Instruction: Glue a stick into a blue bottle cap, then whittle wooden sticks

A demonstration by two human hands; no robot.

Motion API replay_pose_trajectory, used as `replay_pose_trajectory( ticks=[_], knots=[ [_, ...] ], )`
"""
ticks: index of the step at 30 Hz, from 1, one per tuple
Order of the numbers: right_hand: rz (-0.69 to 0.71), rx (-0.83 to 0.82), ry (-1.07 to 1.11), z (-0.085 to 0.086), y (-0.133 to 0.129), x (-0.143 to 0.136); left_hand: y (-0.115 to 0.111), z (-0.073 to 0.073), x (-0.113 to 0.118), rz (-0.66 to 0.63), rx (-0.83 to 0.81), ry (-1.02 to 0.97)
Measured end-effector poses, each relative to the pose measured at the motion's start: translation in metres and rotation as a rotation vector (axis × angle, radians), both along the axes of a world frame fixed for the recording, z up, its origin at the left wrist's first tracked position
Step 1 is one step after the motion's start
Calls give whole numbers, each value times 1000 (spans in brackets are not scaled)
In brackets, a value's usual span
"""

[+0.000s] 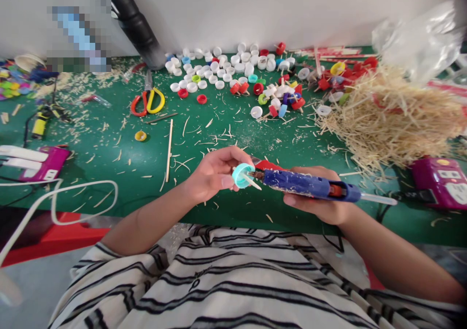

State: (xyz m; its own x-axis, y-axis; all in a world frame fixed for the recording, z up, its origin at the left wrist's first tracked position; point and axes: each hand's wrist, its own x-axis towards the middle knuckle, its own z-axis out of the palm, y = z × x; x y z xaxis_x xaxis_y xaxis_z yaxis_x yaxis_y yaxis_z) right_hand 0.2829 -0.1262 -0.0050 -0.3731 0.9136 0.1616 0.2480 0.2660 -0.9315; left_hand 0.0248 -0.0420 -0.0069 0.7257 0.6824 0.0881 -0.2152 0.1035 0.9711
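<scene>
Between the fingers and thumb of my left hand (215,173) is a turquoise bottle cap (239,177), its hollow side turned toward the right. A short pale stick (254,183) pokes out of the cap. My right hand (317,205) is wrapped round a blue hot glue gun (295,181), held level with its nozzle pointing left. The nozzle tip is at the cap's opening, close to the stick; whether they touch I cannot tell. A clear glue stick (379,199) juts from the gun's back end. Part of my right hand is hidden under the gun.
Loose white and coloured bottle caps (219,71) spread along the back of the green table (207,139). Scissors (148,98) and a thin wooden stick (170,150) lie left of centre. A straw-like shavings heap (397,119) is at right, near a purple box (440,182). A black bottle (134,25) stands behind.
</scene>
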Motion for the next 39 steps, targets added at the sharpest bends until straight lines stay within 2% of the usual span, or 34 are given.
replay_pose_trajectory(
  ticks=[13,27,39],
  knots=[
    [-8,-9,13,-1,-1,1,0,-4,-2,-24,-23,-19],
    [36,27,4,-2,0,2,0,-11,-2,-71,-140,-207],
    [70,42,-3,-1,1,2,-1,-10,-2,-43,-167,-193]
  ],
)
